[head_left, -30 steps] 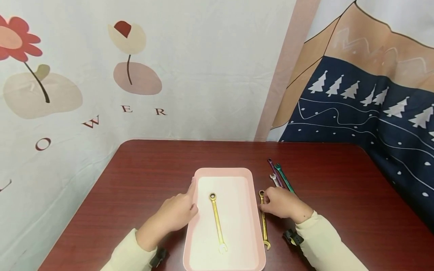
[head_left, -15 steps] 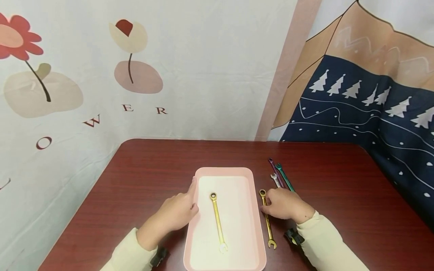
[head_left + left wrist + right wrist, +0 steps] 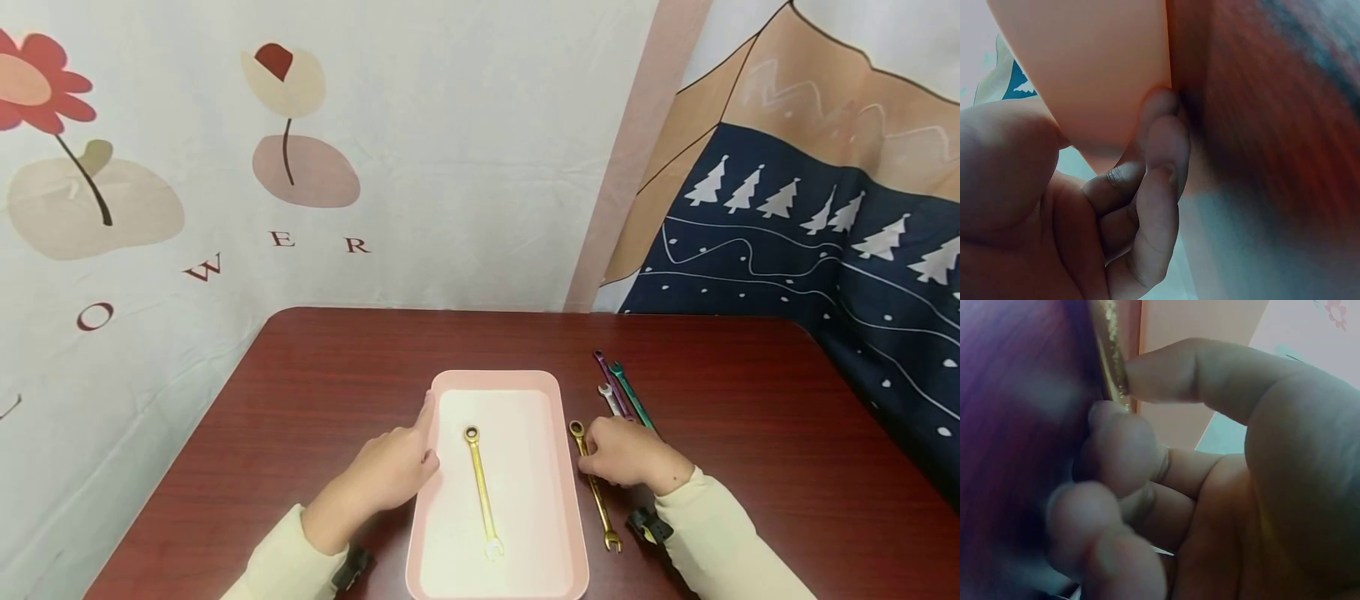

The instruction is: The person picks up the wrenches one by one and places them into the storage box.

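Beside the tray's right edge, my right hand [image 3: 633, 452] pinches a gold combination wrench [image 3: 602, 508] between thumb and fingers. Its ring end points away and its open jaw lies nearer me. In the right wrist view, the thumb presses one side of the wrench's shaft [image 3: 1109, 353], low along the table. My left hand [image 3: 392, 468] grips the left rim of a pink tray [image 3: 536, 500] with a white inside. The left wrist view has the fingers [image 3: 1163, 150] curled against the tray's outer wall. A second gold combination wrench [image 3: 482, 487] lies lengthwise in the tray.
Past my right hand lie a purple wrench [image 3: 604, 367], a green wrench [image 3: 632, 393] and a small silver wrench [image 3: 610, 397], their near ends partly hidden by the hand. The dark red table [image 3: 337, 367] ends at a printed curtain [image 3: 465, 167] behind it.
The gold wrench at my right hand has turned: its near end has swung right, away from the tray. My left hand and the tray stay put.
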